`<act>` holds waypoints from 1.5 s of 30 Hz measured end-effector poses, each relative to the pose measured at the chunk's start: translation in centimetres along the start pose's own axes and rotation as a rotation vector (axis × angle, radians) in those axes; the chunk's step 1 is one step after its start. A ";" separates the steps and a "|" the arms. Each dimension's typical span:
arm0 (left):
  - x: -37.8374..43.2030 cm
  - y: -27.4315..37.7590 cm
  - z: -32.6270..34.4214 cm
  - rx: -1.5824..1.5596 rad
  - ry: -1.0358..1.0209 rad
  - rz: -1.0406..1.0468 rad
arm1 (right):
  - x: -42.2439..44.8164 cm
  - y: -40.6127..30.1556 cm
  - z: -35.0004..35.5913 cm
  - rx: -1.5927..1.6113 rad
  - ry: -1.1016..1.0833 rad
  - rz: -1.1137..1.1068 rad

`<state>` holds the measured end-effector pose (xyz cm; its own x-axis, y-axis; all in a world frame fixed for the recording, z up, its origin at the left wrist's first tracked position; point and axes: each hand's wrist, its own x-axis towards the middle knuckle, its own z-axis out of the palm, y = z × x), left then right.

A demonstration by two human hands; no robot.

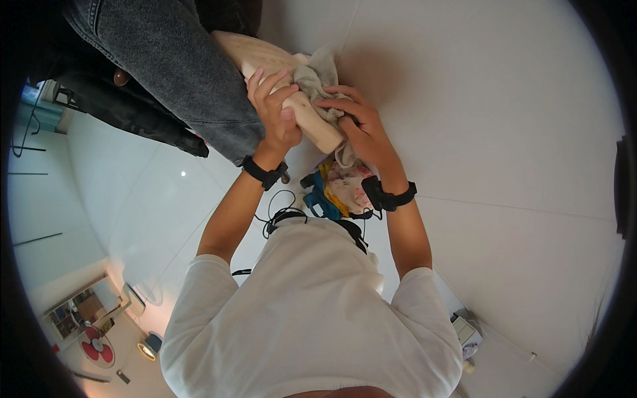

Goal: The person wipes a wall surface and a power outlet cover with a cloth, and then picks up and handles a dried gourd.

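Note:
A thick, pale wooden piece [314, 122] with a blunt, rounded end slants across the upper middle; its exact kind I cannot tell. My left hand [275, 107] wraps around it from the left, fingers over its upper face. On its right side lies a crumpled grey-beige cloth [318, 84], which hangs partly below the wood. My right hand [361, 122] grips this cloth, pressing it to the wood's side near the end. Dark grey denim jeans [184, 74] hang along the left of the wood. Black bands with small devices circle both wrists.
Below the wood are blue, yellow and flower-patterned fabrics [343, 186]. A thin black cable [271, 204] loops near my waist. A dark garment [134, 119] hangs beyond the jeans. A white wall [497, 124] runs along the right. A red-bladed fan [97, 344] appears at lower left.

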<state>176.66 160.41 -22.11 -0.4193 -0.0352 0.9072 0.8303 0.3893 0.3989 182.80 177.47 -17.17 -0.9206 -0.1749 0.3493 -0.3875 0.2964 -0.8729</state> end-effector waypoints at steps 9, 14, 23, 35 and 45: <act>5.2 0.6 -1.8 0.130 -0.176 0.107 | 2.3 -0.7 -2.4 -0.094 -0.160 0.089; 9.6 -0.1 -1.9 0.159 -0.532 0.058 | 2.7 -3.1 -1.7 -0.066 -0.036 -0.107; 13.3 0.5 -0.2 0.342 -1.047 -0.033 | -0.9 5.7 -2.0 -0.010 0.222 0.017; 13.9 -0.5 0.5 0.235 -1.078 -0.029 | -3.7 -1.5 0.0 0.019 0.453 0.019; 16.2 2.5 -1.5 0.082 -1.222 -0.212 | -3.1 -3.6 3.5 -0.261 0.414 -0.107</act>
<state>172.51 159.47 -6.22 -0.6459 0.7582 0.0890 0.6974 0.5386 0.4729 187.27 173.63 -16.31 -0.7966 0.1543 0.5845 -0.4317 0.5318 -0.7286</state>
